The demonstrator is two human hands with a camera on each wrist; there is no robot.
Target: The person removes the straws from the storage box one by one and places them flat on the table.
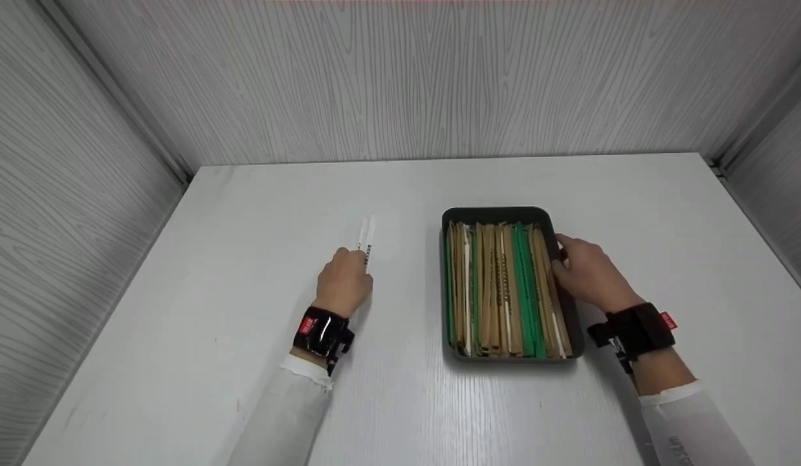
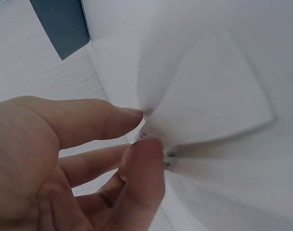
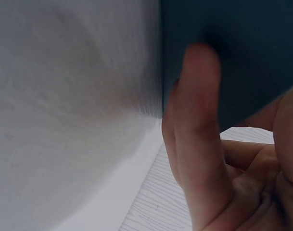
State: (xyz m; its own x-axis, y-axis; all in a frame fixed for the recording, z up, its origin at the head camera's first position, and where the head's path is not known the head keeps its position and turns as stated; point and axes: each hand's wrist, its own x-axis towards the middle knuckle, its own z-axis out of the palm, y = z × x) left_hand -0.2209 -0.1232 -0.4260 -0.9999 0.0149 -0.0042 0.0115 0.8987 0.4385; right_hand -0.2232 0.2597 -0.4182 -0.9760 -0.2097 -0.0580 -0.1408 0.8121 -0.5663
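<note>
A dark rectangular tray (image 1: pixel 497 214) sits right of the table's middle, packed with several long paper-wrapped sticks (image 1: pixel 504 291) in brown, green and white. My right hand (image 1: pixel 564 257) grips the tray's right rim, and in the right wrist view its thumb (image 3: pixel 199 120) lies against the dark tray wall (image 3: pixel 247 57). My left hand (image 1: pixel 356 259) is left of the tray and pinches the near end of one white wrapped stick (image 1: pixel 367 238), which points away over the table. The left wrist view shows the thumb (image 2: pixel 144 163) and forefinger (image 2: pixel 103 118) closed on that blurred white stick (image 2: pixel 204 110).
The white table (image 1: pixel 245 362) is boxed in by grey wood-grain walls (image 1: pixel 400 77) at the back and on both sides. A corner of the tray (image 2: pixel 59 24) shows at the top left of the left wrist view. Both wrists carry black camera bands.
</note>
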